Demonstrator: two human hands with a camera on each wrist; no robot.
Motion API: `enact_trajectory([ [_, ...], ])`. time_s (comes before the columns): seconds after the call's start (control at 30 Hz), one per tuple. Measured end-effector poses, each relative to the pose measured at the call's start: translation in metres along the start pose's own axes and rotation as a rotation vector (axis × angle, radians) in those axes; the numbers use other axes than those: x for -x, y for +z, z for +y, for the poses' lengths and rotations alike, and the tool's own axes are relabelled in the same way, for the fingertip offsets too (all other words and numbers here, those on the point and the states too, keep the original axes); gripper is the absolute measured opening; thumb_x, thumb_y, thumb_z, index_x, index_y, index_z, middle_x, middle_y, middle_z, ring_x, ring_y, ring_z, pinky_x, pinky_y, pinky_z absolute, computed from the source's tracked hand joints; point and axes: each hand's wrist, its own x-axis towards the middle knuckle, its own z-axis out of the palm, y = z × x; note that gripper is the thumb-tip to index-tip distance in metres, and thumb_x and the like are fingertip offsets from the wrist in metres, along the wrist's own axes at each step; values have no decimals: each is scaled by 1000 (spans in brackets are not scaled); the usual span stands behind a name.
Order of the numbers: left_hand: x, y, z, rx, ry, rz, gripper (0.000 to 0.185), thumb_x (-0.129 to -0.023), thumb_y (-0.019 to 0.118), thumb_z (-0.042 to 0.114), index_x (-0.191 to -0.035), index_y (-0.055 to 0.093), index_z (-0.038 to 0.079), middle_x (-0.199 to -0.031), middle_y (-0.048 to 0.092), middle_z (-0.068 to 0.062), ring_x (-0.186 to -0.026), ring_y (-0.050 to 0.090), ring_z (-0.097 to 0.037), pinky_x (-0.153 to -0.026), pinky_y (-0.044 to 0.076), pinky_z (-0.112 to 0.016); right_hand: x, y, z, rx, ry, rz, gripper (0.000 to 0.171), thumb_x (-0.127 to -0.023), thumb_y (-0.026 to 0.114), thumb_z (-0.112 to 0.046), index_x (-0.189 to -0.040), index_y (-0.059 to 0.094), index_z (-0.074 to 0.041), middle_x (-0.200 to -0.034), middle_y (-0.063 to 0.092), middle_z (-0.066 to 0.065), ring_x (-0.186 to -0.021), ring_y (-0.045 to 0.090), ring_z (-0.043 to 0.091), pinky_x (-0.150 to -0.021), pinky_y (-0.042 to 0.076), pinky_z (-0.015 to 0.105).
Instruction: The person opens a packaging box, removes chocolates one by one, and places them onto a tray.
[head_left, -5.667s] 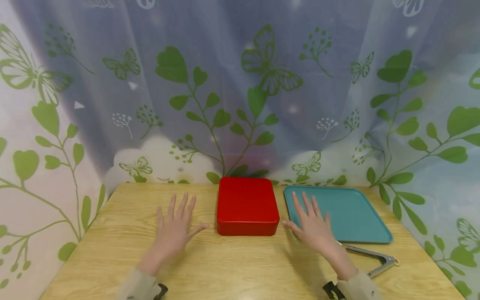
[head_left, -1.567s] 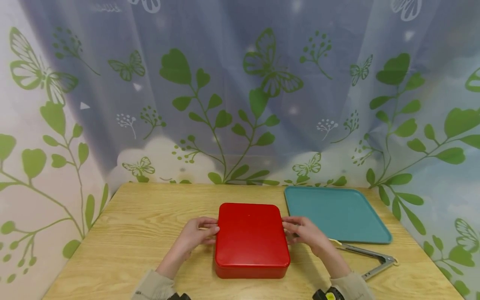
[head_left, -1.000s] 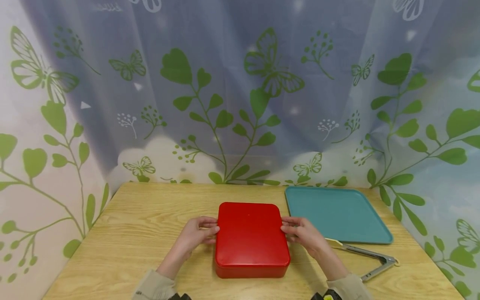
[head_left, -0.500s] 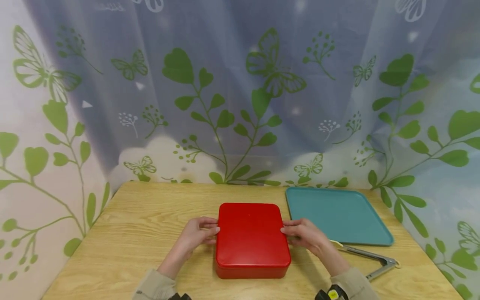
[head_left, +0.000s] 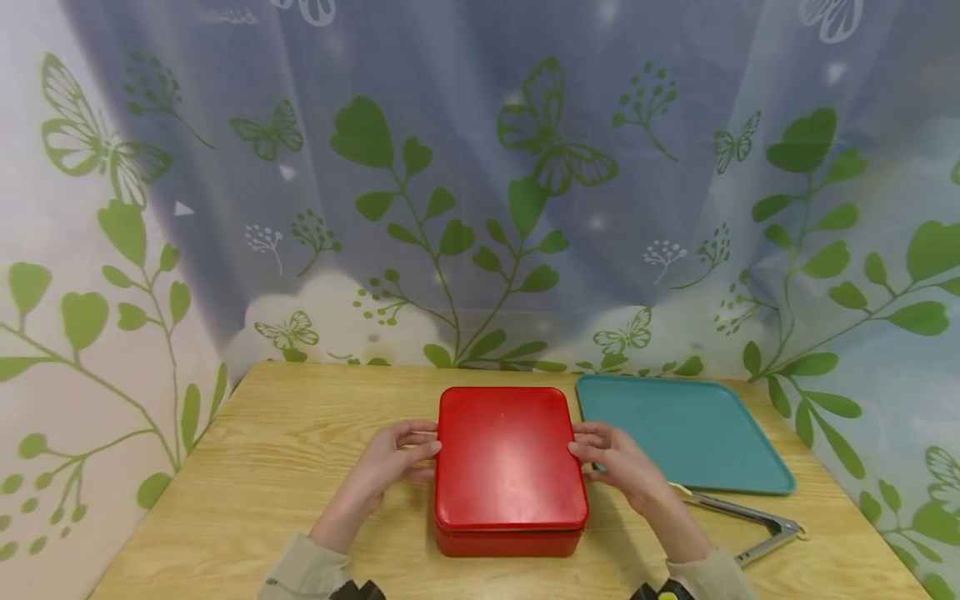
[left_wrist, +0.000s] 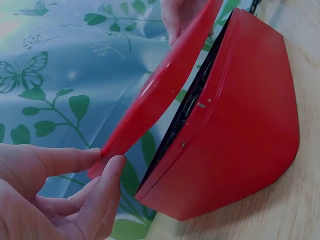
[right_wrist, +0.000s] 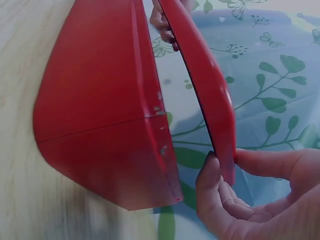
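Red and glossy, the rectangular box lid (head_left: pixel 508 454) sits pinched at its side edges between my left hand (head_left: pixel 396 457) and right hand (head_left: pixel 617 462), thumbs and fingertips closed on the rim. I see it raised just clear of the red box base (left_wrist: pixel 240 130), which rests on the pale wooden table (head_left: pixel 262 467) beside a teal plastic tray (head_left: pixel 690 433).

wooden table (head_left: pixel 247 467), leaf-print curtain (head_left: pixel 450 167)

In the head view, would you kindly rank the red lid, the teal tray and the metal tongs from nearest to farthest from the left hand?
From the left hand:
1. Red lid, pinched at its left edge.
2. Teal tray, beyond the box, to the right.
3. Metal tongs, at the table's near right.
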Motion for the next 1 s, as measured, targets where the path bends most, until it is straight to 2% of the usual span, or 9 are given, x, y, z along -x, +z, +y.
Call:
enact_trajectory([
  [0.1, 0, -2, 2, 0, 25, -15, 50, -97, 66, 3, -143, 48, -8, -127, 61, -28, -96, 70, -21, -81, 61, -42, 2, 0, -2, -5, -34, 13, 57, -103, 60, -14, -148, 36, 9, -123, 61, 16, -93, 61, 16, -76, 55, 32],
  [0.2, 0, -3, 3, 0, 67, -31, 53, -98, 65, 3, -147, 47, -2, -129, 60, -28, -99, 70, -21, -84, 61, -43, 3, -1, -4, -4, -72, 13, 60, -102, 60, -12, -154, 32, 1, -118, 62, 14, -92, 62, 17, -75, 55, 33],
  [0.3, 0, -4, 3, -7, 106, -49, 50, -98, 64, 2, -147, 51, 2, -128, 61, -27, -100, 69, -21, -87, 59, -48, 4, -3, -5, -4, -99, -1, 62, -102, 60, -12, -157, 32, -7, -117, 59, 13, -92, 60, 17, -73, 54, 33],
  [0.4, -1, -4, 3, -24, 139, -48, 47, -98, 65, 1, -144, 57, 4, -125, 63, -23, -99, 70, -22, -90, 57, -52, 5, -4, -8, 3, -110, -7, 61, -103, 60, -13, -158, 35, -10, -121, 57, 13, -93, 57, 18, -71, 52, 33],
  [0.47, -1, -5, 3, -51, 159, -30, 46, -96, 67, 1, -141, 61, 6, -123, 65, -21, -99, 70, -23, -90, 57, -51, 6, -5, -10, 8, -108, 1, 59, -103, 60, -13, -157, 38, -13, -123, 57, 13, -93, 55, 18, -71, 51, 33],
  [0.6, -1, -4, 3, -94, 205, 14, 46, -92, 71, -1, -136, 66, 8, -123, 68, -18, -104, 70, -27, -85, 60, -41, 10, -6, -15, 16, -111, 8, 54, -106, 55, -15, -158, 40, -17, -129, 57, 14, -93, 55, 19, -72, 50, 33],
  [0.77, -2, -2, 3, -151, 286, 111, 44, -88, 74, -5, -129, 72, 11, -118, 72, -14, -104, 71, -24, -79, 61, -32, 12, -8, -17, 75, -174, -22, 55, -105, 48, -4, -158, 38, -15, -140, 49, 20, -98, 61, 20, -72, 51, 32],
  [0.9, -2, -2, 5, -190, 349, 197, 40, -87, 74, -4, -124, 75, 12, -114, 74, -11, -97, 73, -16, -77, 61, -29, 12, -6, -16, 173, -254, 13, 60, -99, 52, 6, -155, 44, -13, -135, 55, 24, -92, 68, 21, -67, 52, 29],
  [1.0, -1, -2, 7, -197, 398, 238, 38, -88, 74, -3, -122, 76, 13, -112, 75, -10, -92, 73, -11, -77, 61, -27, 12, -1, -15, 274, -332, 102, 57, -97, 56, 8, -150, 52, -13, -125, 63, 22, -75, 67, 16, -56, 47, 26],
])
